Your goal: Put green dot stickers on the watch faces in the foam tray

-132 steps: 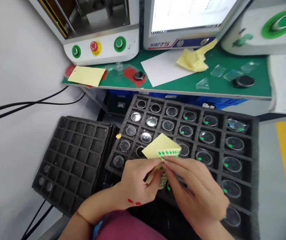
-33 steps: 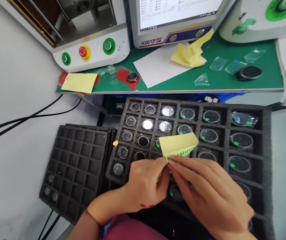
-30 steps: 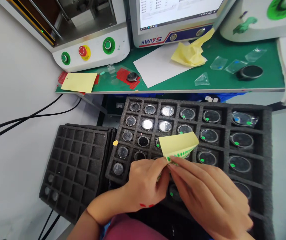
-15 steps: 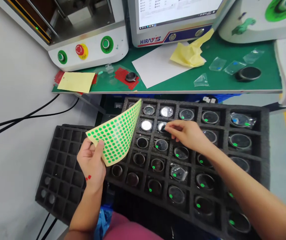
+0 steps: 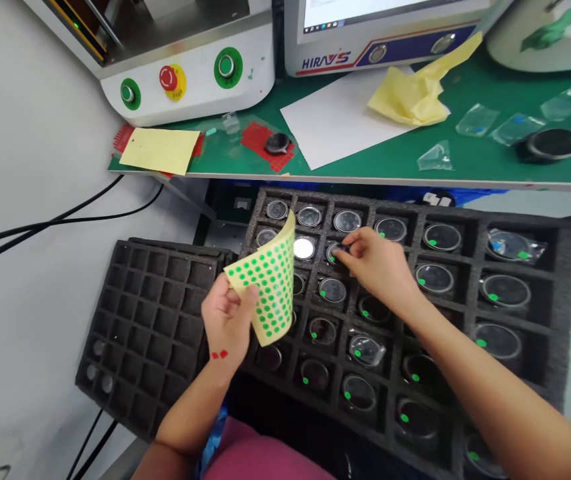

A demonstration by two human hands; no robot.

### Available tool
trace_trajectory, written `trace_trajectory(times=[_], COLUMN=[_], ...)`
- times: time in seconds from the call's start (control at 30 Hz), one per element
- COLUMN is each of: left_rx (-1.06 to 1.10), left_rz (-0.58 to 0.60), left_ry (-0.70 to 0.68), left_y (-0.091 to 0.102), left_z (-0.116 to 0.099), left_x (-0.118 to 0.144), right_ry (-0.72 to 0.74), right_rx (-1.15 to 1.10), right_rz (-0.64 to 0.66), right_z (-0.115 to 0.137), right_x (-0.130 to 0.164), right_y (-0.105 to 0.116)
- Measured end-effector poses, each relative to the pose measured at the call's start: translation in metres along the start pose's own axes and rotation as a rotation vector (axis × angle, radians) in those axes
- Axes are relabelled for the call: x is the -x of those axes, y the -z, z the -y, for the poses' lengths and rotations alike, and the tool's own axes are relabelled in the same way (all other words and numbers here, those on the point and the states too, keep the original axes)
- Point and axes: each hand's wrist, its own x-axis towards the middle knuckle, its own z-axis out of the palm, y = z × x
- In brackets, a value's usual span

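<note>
My left hand (image 5: 225, 320) pinches the sticker sheet (image 5: 268, 283); my right hand (image 5: 378, 267) fingertips close on a lens (image 5: 336, 252) in the foam tray (image 5: 555, 267).

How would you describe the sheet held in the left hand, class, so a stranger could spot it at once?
Find the black foam tray of round parts below the green bench. At its left edge the left hand pinches a curled yellow sheet. Unlike the plain yellow papers, it is covered in green dot stickers.
</note>
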Motion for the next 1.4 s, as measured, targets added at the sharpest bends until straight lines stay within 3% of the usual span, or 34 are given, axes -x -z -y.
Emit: trace_trajectory(times=[0.07, 0.13, 0.2, 0.27, 0.43, 0.63, 0.9, 1.23, 1.33, 1.4], left_rx=[-0.081, -0.162, -0.259, -0.376, -0.574, -0.707, -0.749, -0.716, -0.695, -0.694], left_rz=[0.076, 0.161, 0.258, 0.34, 0.43, 0.468, 0.457, 0.486, 0.446, 0.361], left_ry=[-0.037, -0.09, -0.164, -0.276, -0.56, -0.676, -0.718, -0.674, -0.606, -0.506], left_y=[-0.005, -0.011, -0.016, -0.021, -0.03, -0.029, -0.025, -0.024, -0.022, -0.019], left_z=[0.003, 0.005, 0.005, 0.003, -0.004, 0.004, 0.01, 0.01, 0.007, 0.006], left_x=[0.009, 0.018, 0.026, 0.03, 0.035, 0.037, 0.038, 0.036, 0.032, 0.028], right_ry=[0.148, 0.451, 0.719, 0.816, 0.789, 0.765, 0.775, 0.805, 0.823, 0.705], right_rx=[-0.054, -0.075, -0.064, -0.083, -0.128, -0.14, -0.091, -0.024, -0.012, -0.022], right_rz=[-0.252, -0.472, -0.474, -0.378, -0.341, -0.332, -0.346, -0.361, -0.359, -0.419], right_z=[0.012, 0.03, 0.048, 0.062, 0.066, 0.054, 0.052, 0.052, 0.046, 0.032], right_x=[0.018, 0.04, 0.062, 0.076, 0.087, 0.094, 0.1, 0.102, 0.094, 0.072], right_y=[0.007, 0.017, 0.026, 0.031, 0.031, 0.029, 0.026, 0.022, 0.023, 0.028])
